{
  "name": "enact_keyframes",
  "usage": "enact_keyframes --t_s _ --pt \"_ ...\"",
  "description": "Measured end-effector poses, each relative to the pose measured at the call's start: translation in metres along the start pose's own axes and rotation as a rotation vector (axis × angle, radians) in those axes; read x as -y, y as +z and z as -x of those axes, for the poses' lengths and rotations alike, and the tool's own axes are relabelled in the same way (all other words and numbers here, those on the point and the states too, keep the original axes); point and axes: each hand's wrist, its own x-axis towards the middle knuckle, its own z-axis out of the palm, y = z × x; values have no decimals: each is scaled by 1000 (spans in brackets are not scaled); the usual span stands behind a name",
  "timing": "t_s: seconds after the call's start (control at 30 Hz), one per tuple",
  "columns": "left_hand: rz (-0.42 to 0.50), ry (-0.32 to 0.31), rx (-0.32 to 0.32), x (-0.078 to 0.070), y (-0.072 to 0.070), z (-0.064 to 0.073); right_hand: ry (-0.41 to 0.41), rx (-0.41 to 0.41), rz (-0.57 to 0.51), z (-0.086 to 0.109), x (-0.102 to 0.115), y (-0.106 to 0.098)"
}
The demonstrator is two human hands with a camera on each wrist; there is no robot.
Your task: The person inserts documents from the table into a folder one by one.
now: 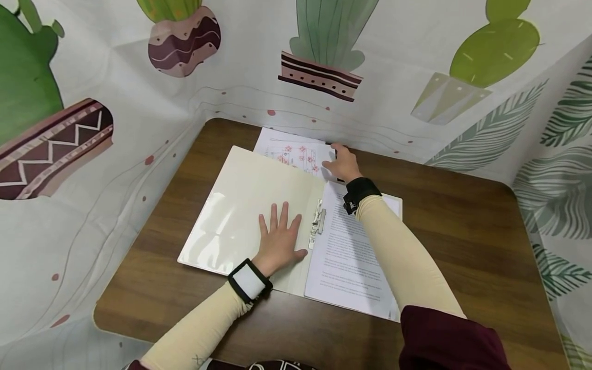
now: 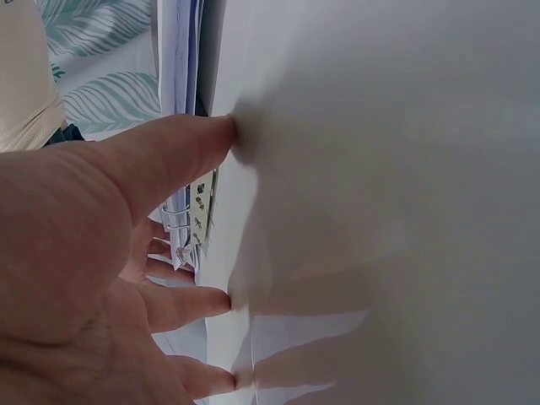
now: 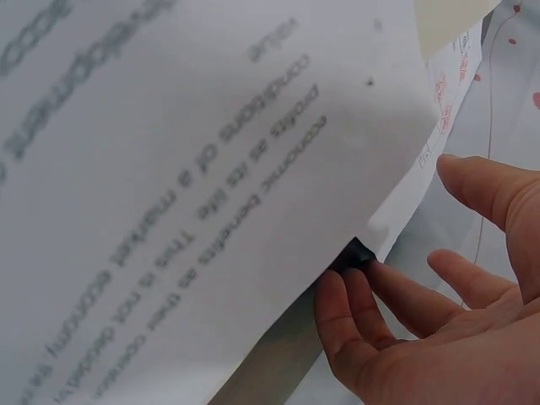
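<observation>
An open cream folder [image 1: 250, 200] lies on the table, its metal clip [image 1: 317, 221] along the spine. My left hand [image 1: 279, 241] rests with spread fingers on the bare inner cover, close to the clip; its fingertips [image 2: 221, 299] press the pale surface. A stack of printed pages [image 1: 347, 257] fills the folder's right side. Past its top edge, my right hand [image 1: 343, 163] reaches to the back of the table, beside sheets with red marks [image 1: 300, 154]. There its fingertips touch a small black object [image 3: 359, 253], mostly hidden by hand and pages, while the thumb stands apart.
The brown wooden table [image 1: 467, 231] has rounded corners. A white cloth with cactus and leaf prints [image 1: 250, 61] hangs close behind its back edge and around the sides. My right forearm crosses over the printed pages.
</observation>
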Motion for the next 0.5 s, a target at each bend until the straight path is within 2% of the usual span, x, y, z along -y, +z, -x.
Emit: enact_keyframes --t_s 0.2,0.5 --pt "3 -4 8 0 0 0 34 -7 -50 1 3 0" --pt "5 -9 11 -1 -2 0 42 -75 -187 -3 -5 2"
